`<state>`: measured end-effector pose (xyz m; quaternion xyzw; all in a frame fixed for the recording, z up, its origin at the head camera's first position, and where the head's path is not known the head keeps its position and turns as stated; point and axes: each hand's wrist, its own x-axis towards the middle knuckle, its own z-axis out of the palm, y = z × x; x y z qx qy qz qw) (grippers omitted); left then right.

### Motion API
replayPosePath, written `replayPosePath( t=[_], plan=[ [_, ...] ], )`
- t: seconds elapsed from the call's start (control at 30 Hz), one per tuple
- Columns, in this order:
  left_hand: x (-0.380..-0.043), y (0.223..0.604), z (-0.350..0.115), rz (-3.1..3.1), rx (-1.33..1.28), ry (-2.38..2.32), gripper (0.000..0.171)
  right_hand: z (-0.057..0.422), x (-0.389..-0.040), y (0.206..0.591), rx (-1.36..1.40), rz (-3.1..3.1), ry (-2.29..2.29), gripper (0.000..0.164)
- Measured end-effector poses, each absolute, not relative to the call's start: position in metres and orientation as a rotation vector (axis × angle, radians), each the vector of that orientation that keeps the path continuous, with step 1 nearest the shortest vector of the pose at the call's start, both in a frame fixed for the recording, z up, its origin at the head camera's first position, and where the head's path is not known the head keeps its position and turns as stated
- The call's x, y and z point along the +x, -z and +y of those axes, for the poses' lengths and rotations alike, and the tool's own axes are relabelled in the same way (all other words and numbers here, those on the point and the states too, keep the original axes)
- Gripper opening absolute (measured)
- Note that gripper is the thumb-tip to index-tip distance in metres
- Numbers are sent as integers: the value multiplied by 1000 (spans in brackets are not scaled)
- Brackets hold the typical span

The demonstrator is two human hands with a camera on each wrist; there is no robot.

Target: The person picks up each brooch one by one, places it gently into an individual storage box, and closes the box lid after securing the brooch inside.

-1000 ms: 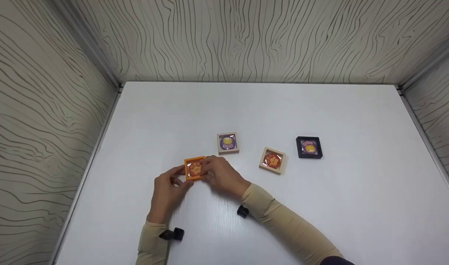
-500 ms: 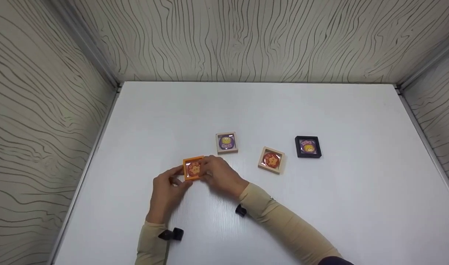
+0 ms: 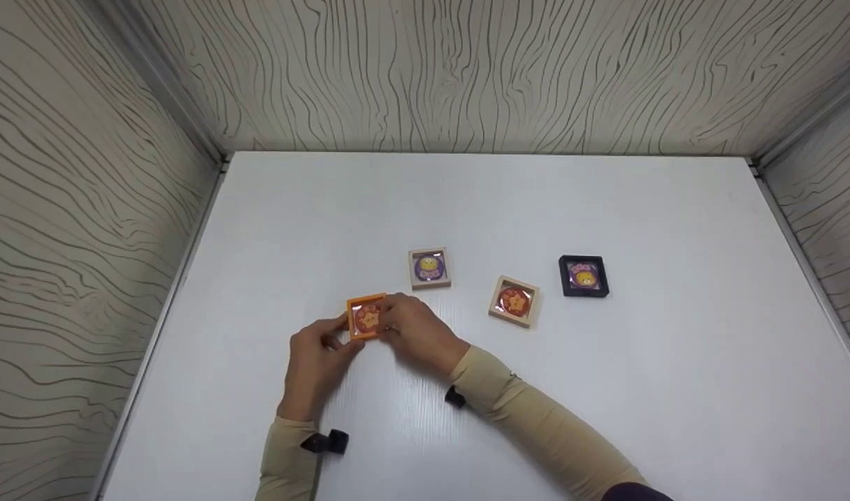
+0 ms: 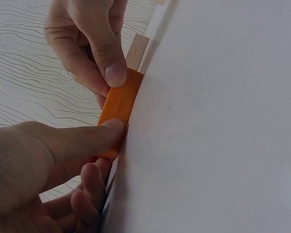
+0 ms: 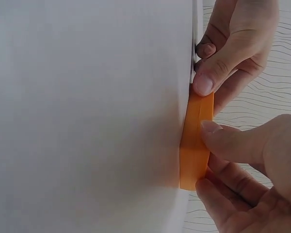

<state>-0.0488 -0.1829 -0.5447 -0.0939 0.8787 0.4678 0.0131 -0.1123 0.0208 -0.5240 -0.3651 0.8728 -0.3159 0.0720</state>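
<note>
Both hands hold a small square orange frame [image 3: 366,319] with a red round picture and a yellow star behind its clear front. My left hand [image 3: 315,362] grips its left side, the thumb along the near edge and fingers at the far left. From the right, my right hand [image 3: 421,334] pinches the frame, its fingers covering part of the picture. In the left wrist view both thumbs press the side of the orange frame [image 4: 119,104], which sits right at the white tabletop. The right wrist view shows the same orange frame [image 5: 196,141] edge-on between the hands.
A light wooden frame [image 3: 430,269] with a purple picture lies just beyond the right hand. Farther right are another wooden frame [image 3: 514,302] with a red star picture and a black frame [image 3: 584,277]. Wood-patterned walls [image 3: 466,76] enclose the white table [image 3: 605,403].
Both hands keep their hold on the orange frame in the same place. Only a very slight shift of the whole view shows; the other frames have not moved on the table.
</note>
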Motion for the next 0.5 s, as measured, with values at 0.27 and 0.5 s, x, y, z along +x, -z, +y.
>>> replayPosePath(
  t=[0.27, 0.5],
  plan=[
    [-48, 543, -179, 2738, -306, -1424, 55, 24, -111, 521, -1104, 2590, 917, 13],
    [-55, 533, -176, 2728, -239, -1301, 59, 42, -113, 513, -1221, 2553, 813, 22]
  ],
)
